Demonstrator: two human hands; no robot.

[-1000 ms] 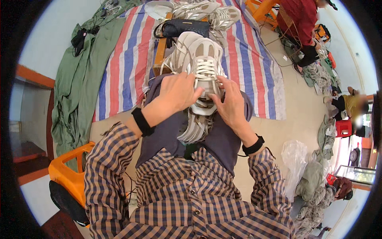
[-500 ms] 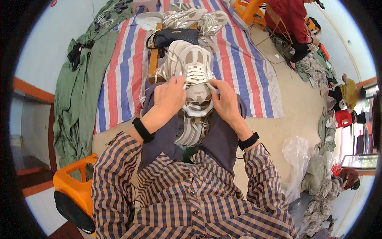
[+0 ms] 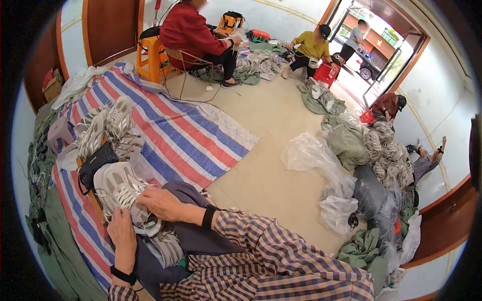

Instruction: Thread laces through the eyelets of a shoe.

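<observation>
A white and beige sneaker [image 3: 111, 179] rests between my knees, its toe pointing away from me. White shoelaces [image 3: 124, 194] criss-cross over its tongue. My left hand [image 3: 122, 232] is closed at the near left side of the lacing, fingertips pinched on the lace. From the right, my right hand [image 3: 161, 203] reaches over the shoe, thumb and fingers closed on the lace at the other side. The lace ends are partly hidden by my fingers. Below the sneaker, another grey and white striped shoe [image 3: 168, 249] shows between my thighs.
Past the sneaker lie a black pouch [image 3: 98, 164] and several similar shoes [image 3: 103, 125] on a striped tarp [image 3: 196, 145]. Clear plastic bags [image 3: 314, 155] and heaped shoes [image 3: 389, 155] line the right. A person in red [image 3: 193, 35] sits beside an orange stool [image 3: 150, 57]; others work farther off.
The view has swung to the right, so the sneaker and my hands now appear at the lower left and more of the room shows. Both hands stay at the laces.
</observation>
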